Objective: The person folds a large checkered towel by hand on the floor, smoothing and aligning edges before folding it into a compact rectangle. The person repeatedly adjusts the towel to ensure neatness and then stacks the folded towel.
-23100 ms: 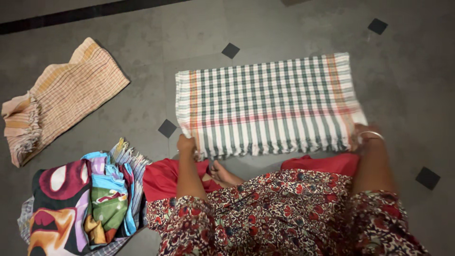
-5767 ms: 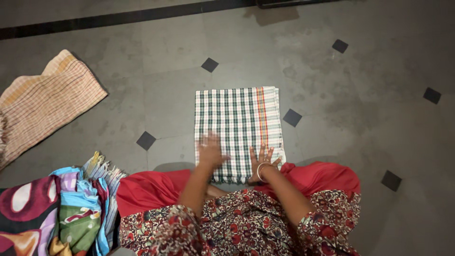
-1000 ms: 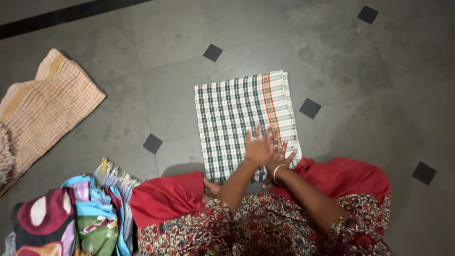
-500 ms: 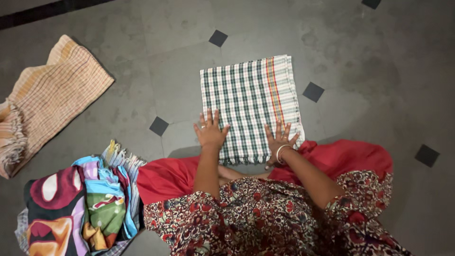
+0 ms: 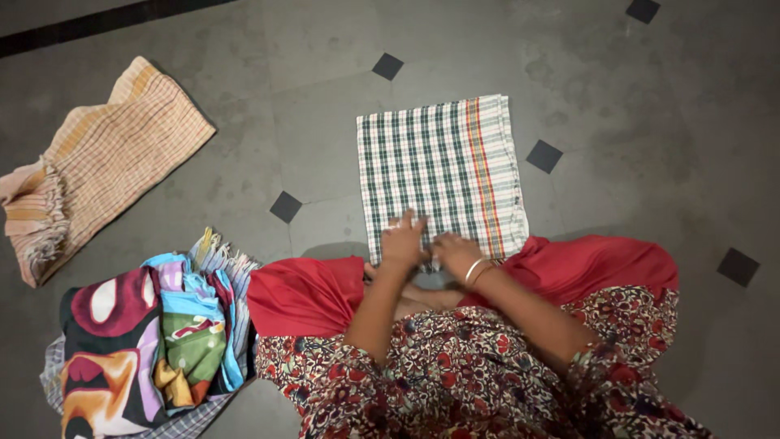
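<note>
- A checked cloth (image 5: 443,175), white with green lines and an orange stripe near its right side, is laid flat on the grey floor (image 5: 650,122), just in front of the seated person's knees.
- The cloth is seen already folded down to a squarish packet with its edges lined up; judged from this, most of the folding is done, and at most a last fold or a move to a pile is left.
- The left hand (image 5: 402,242) is laid on the near edge of the cloth, fingers together and bent slightly down; whether cloth is pinched under them cannot be told.
- The right hand (image 5: 455,250), a bangle at its wrist, is set at the same near edge, just beside the left hand, fingers curled as if on the hem; the grip itself is hidden.
- Both forearms are stretched forward from the lap and brought close at the wrists.
- A striped tan cloth (image 5: 106,162) lies well apart at far left.
- A heap of coloured cloths (image 5: 146,341) is seen beside the left knee.
</note>
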